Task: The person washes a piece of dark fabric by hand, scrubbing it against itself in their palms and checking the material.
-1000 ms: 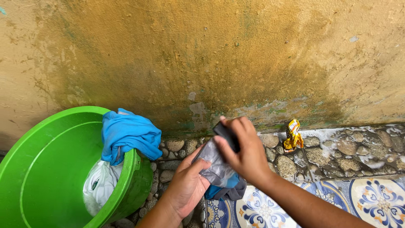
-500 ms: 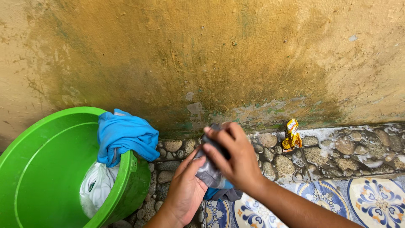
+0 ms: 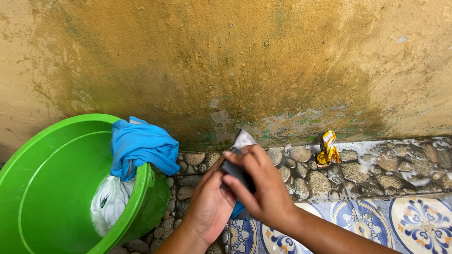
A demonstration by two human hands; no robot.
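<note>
Both hands are on one grey cloth (image 3: 241,155) near the wall: left hand (image 3: 209,204) cups it from below, right hand (image 3: 261,186) pinches it tight. Left, one green basin (image 3: 42,188) holds two garments, blue cloth (image 3: 141,146) and white cloth (image 3: 108,202). One yellow wrapper (image 3: 327,149) lies right.

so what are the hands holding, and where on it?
Both hands, left hand and right hand, clamp a bunched grey cloth around its middle; its top corner sticks out above.

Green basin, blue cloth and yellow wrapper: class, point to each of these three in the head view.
green basin (image 3: 42,188), head view, bare inner wall
blue cloth (image 3: 141,146), head view, middle of the folds draped over the basin's rim
yellow wrapper (image 3: 327,149), head view, middle of the crumpled foil on the pebbles
</note>
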